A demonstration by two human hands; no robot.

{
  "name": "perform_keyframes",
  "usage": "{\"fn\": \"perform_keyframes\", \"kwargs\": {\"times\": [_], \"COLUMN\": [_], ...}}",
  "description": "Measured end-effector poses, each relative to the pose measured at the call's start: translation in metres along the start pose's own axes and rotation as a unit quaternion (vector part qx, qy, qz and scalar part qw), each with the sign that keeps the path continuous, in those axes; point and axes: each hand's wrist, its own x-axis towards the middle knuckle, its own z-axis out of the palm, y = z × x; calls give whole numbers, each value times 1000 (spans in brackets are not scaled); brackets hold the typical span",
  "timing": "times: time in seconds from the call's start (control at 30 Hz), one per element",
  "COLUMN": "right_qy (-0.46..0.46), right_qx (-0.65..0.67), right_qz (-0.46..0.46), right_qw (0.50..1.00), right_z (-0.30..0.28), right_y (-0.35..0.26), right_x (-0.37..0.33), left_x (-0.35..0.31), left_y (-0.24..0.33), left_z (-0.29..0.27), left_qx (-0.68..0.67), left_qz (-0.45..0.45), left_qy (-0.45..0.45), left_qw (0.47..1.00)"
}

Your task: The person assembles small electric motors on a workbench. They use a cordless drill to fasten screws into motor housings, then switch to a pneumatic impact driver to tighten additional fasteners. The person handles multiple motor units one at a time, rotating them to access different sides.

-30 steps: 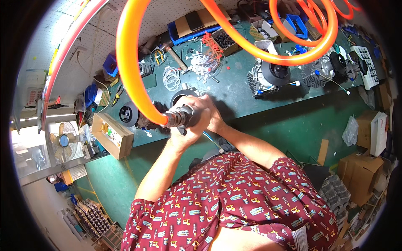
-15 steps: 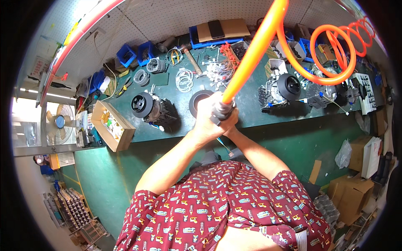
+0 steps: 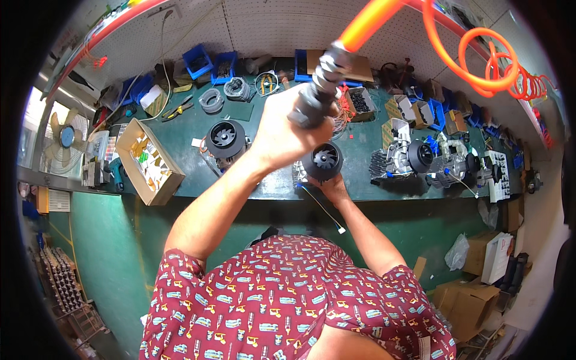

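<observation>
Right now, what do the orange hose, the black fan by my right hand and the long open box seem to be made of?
The orange hose looks like smooth plastic, given its soft sheen, though rubber is possible. The black fan is probably satin plastic, with moulded-looking blades; painted metal is possible. The open box seems matte cardboard: dull brown with thin walls.

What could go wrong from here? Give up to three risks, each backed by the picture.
The black tool in the left hand could slip and knock the black fan wheel near the right hand.
The orange hose joined to that tool might tug it aside.
The thin cable trails past the bench edge, so its white connector may catch.
</observation>
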Motion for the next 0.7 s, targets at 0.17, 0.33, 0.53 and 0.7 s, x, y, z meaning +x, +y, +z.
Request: {"fn": "perform_keyframes", "kwargs": {"times": [0.17,0.33,0.53,0.7], "right_qy": [-4,-13,-1,-17], "right_qx": [26,-49,97,146], "right_qz": [-3,-17,44,73], "right_qw": [1000,999,994,987], "right_z": [8,3,7,7], "right_y": [-25,-22,-20,-10], "right_x": [-6,-7,-9,-8], "left_x": [-8,-15,-15,-19], "left_y": [-58,-81,-90,-93], "left_z": [-5,1,2,-2], "left_qx": [-115,-124,-107,-108], "left_qz": [-29,-69,-60,-97], "left_qy": [75,104,121,120], "left_qw": [990,984,985,982]}}
